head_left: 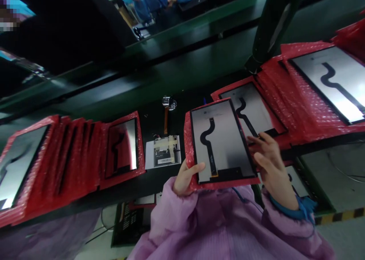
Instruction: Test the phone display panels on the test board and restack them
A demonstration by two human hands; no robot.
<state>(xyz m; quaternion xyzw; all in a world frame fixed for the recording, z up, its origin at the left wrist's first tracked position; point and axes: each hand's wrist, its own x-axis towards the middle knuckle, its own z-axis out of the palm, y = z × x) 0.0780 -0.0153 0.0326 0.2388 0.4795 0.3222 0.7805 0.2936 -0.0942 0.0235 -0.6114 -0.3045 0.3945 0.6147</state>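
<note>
Purple coat fabric [222, 222] lies nearest. Left hand [185, 178] grips the lower-left corner of a display panel [228, 138], thumb on its face; right hand [272, 165], fingers loosely spread, is at the right edge, contact unclear. Panel: grey, rectangular, black curved ribbon [211, 161], backed by red bubble-textured wrap [188, 138], held before the bench [151, 115].

Gap between left stack [91, 153] and front screen [225, 140] — dark post [265, 28] beyond, right.

Dark bench [152, 117], row of red pouches [94, 161] at left, stacked red pouches [288, 100] at right, white sheet [149, 155] between.
</note>
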